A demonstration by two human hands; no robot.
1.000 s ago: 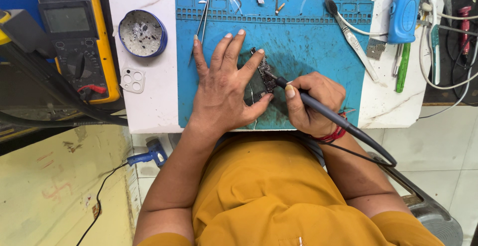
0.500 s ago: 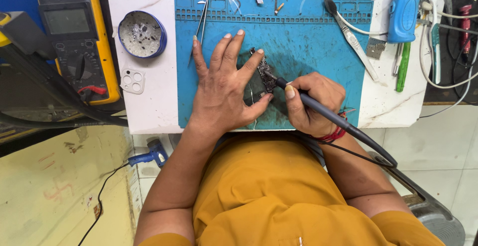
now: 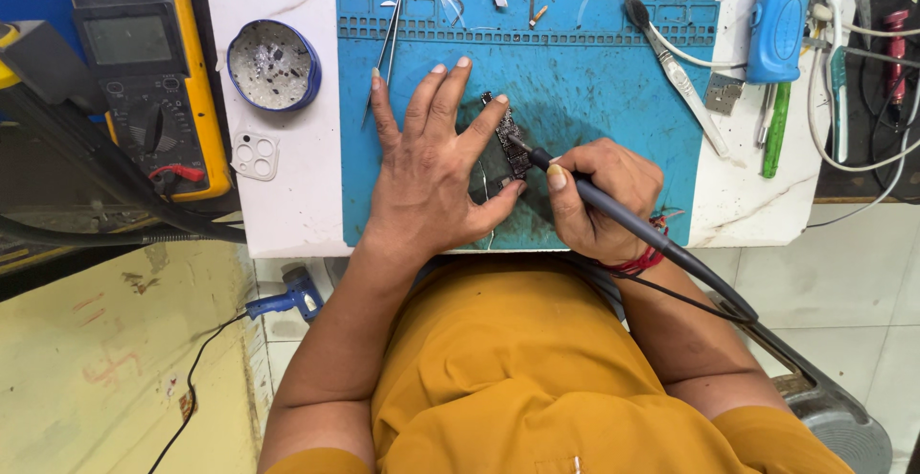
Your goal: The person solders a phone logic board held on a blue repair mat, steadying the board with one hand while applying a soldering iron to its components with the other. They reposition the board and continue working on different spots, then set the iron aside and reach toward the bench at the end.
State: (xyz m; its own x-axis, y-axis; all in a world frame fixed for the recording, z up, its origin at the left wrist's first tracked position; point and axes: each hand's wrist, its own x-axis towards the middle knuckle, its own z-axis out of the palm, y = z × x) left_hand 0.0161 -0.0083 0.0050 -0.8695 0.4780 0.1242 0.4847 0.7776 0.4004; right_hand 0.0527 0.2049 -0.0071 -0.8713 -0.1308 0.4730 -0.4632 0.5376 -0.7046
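A yellow multimeter and a round blue-rimmed tin lie at ten o'clock from the left hand, which presses flat with fingers spread on the blue rubber work mat. Just at its three o'clock lies the small dark circuit board, thumb and forefinger bracketing it. The right hand has its fingers clamped around a slim black soldering iron, tip on the board.

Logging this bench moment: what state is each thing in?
Left hand: flat, fingers spread, pressing the small dark circuit board onto the blue work mat.
Right hand: gripping the black soldering iron, tip on the board.
Round blue-rimmed tin: open.
Yellow multimeter: screen blank.
Metal tweezers: lying unused.
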